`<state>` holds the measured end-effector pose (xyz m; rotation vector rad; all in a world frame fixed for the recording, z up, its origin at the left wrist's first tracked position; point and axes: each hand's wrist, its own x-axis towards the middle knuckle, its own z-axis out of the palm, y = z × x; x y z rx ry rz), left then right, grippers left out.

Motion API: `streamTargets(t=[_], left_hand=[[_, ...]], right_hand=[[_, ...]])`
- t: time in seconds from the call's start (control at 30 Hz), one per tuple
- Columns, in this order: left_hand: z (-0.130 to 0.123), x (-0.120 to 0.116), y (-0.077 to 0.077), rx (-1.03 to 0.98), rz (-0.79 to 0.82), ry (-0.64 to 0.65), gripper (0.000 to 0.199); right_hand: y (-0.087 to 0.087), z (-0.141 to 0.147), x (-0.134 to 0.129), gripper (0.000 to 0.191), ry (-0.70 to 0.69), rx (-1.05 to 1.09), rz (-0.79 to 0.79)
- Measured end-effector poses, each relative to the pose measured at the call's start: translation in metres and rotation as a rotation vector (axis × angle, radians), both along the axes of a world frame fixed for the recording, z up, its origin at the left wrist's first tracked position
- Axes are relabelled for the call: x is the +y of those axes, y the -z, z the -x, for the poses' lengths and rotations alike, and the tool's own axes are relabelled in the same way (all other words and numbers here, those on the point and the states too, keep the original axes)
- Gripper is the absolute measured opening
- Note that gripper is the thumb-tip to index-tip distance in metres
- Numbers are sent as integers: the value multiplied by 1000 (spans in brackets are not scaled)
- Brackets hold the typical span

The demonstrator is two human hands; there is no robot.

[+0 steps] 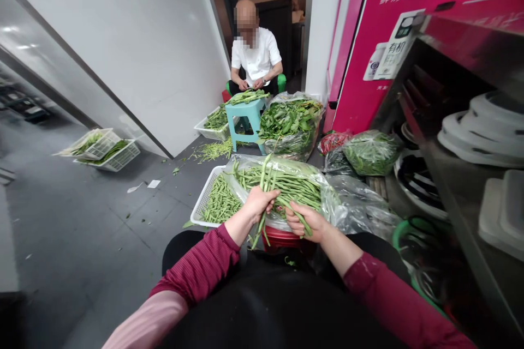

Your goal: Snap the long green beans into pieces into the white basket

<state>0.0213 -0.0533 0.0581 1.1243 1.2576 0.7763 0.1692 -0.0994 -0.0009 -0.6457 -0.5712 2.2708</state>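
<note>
My left hand [260,202] is closed around several long green beans [265,174], which stick out above and below the fist. To its right, my right hand [305,222] grips more green beans, their ends pointing down past the fingers. Just beyond both hands lies an open clear plastic bag [325,180] full of long whole beans. A white basket [196,212] holding short bean pieces [221,202] stands left of the bag. Under the bag and my hands a red tub [282,237] shows in part.
Opposite, a person in a white shirt [257,57] handles greens behind a light-blue stool [245,114]. A bag of leafy greens [290,125] stands beside it. At right are a metal shelf [458,202] with white lids and a green basket [403,234]. White baskets [118,155] sit at left.
</note>
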Motion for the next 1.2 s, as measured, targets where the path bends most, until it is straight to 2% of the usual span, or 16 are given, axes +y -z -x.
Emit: streamTargets(t=[0.13,0.23,0.3,0.37,0.47,0.53,0.6,0.67,0.73,0.8,0.87,0.97,1.1,1.2], left_hand=[[-3,-12,-3,106,-155,-10,27],[-9,-28,-13,216,-291,54,21],[-13,-35,-16,194,-291,116,19],[-16,-35,-14,132,-196,171,22],[-17,-27,-1,82,-40,207,25],[-18,-22,10,123,-69,176,24],[-20,-18,21,228,-201,134,23],[-23,-14,29,394,-362,100,22],[-24,-5,35,542,-441,54,19],[-21,7,39,545,-308,18,19],[-14,20,41,453,-68,25,25],[-2,29,39,304,151,133,38],[8,19,29,115,233,364,40],[7,7,23,144,160,428,38]], right_hand=[[7,2,5,33,225,-118,48],[14,3,15,34,470,-260,201],[16,1,19,35,566,-305,259],[13,0,19,35,492,-280,236],[5,1,13,38,194,-145,189],[0,4,9,35,85,-50,198],[-3,8,7,31,96,0,231],[-3,12,7,31,174,-18,270],[-1,15,7,33,262,-94,287],[3,16,8,35,359,-175,271],[6,12,11,34,454,-205,224],[9,1,18,33,554,-217,91],[7,-8,25,35,718,-374,-46],[4,-8,26,33,733,-406,-127]])
